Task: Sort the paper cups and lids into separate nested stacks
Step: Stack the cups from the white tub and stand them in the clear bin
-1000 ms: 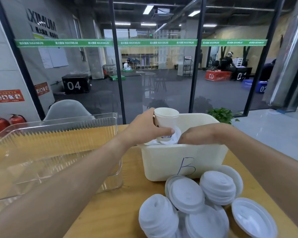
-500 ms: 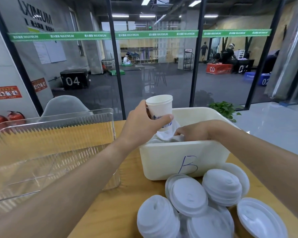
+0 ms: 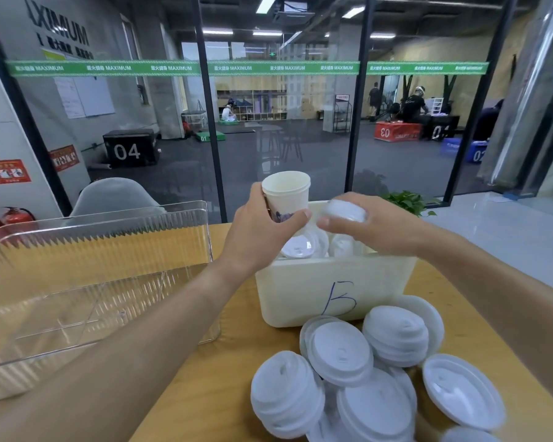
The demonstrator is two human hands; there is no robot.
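Paper cups and lids are sitting around a wooden desk (image 3: 205, 393), with the biggest item, a clear plastic bin (image 3: 93, 282) with ribbed walls, standing on the left side of it. Just right of that bin a white tub (image 3: 329, 291) marked with a blue letter B is standing on the desk, and it is holding loose white lids (image 3: 300, 247) (how many is hard to tell, since the hands are covering much of the opening). In front of the tub, toward the near right of the desk, a heap of white lids (image 3: 364, 378) is lying, some nested into short stacks, some single, one of them (image 3: 460, 390) lying hollow side up at the right edge of the heap.

Above the tub's left rim the left hand (image 3: 262, 228) is wrapping its grip around a white paper cup (image 3: 288, 199), which is standing upright with its open mouth up and a printed pattern partly showing beside the thumb. Just beside it, the right hand (image 3: 374, 224) is curling its grip over a single white lid (image 3: 344, 210), holding it above the tub, near the cup but apart from it.

Behind the desk a glass wall is standing, with a grey chair (image 3: 112, 196) and a green plant (image 3: 406, 200) just beyond the far edge.
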